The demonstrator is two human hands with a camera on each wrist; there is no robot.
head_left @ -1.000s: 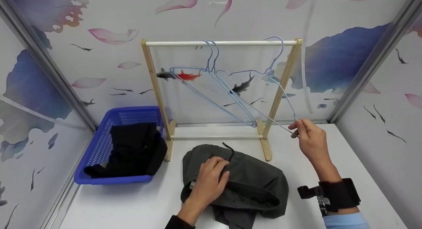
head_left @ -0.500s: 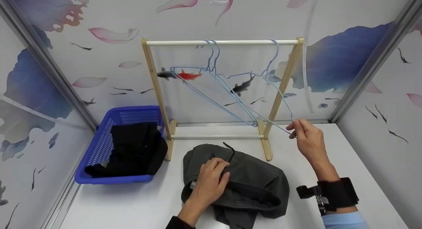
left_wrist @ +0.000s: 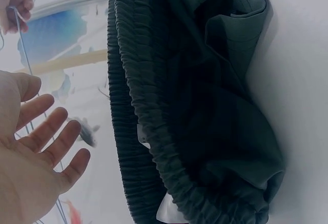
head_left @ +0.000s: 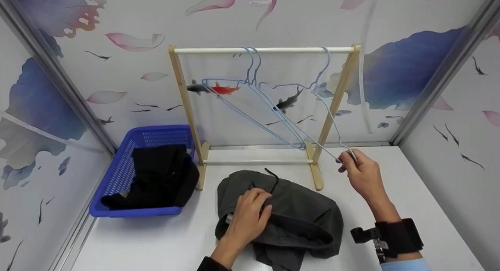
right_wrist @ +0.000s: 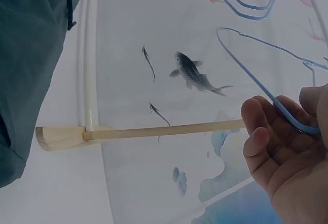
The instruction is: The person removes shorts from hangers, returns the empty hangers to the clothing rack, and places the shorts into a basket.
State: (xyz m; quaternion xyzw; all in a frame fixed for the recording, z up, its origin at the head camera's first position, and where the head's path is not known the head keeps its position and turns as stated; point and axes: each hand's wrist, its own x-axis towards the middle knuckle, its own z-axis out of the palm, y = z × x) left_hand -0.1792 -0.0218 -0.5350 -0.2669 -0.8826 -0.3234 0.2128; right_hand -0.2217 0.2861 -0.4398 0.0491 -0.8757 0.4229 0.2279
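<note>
Dark grey elastic-waist pants [head_left: 308, 208] with a black drawstring lie bunched on the table. Over them is my left hand [head_left: 247, 214], its fingers relaxed and slightly bent; the left wrist view has that hand [left_wrist: 36, 167] beside the gathered waistband [left_wrist: 146, 96], holding nothing. My right hand [head_left: 365, 177] pinches the lower right corner of a light blue wire hanger [head_left: 321, 72], whose hook is at the rack's top rail. In the right wrist view the hanger's wire [right_wrist: 251, 74] passes between the fingers and thumb of that hand [right_wrist: 292, 157].
Two more blue hangers [head_left: 254, 68] hang on the white rail [head_left: 289, 50] of a wood-sided rack, left of the held one. A blue basket [head_left: 134, 213] with black clothing [head_left: 160, 177] stands at the left. Patterned walls enclose the white table [head_left: 129, 243].
My right hand has moved slightly left and down, and its hold on the hanger's corner has shifted. The hanger's hook has moved left and down at the rail. My left hand stays put.
</note>
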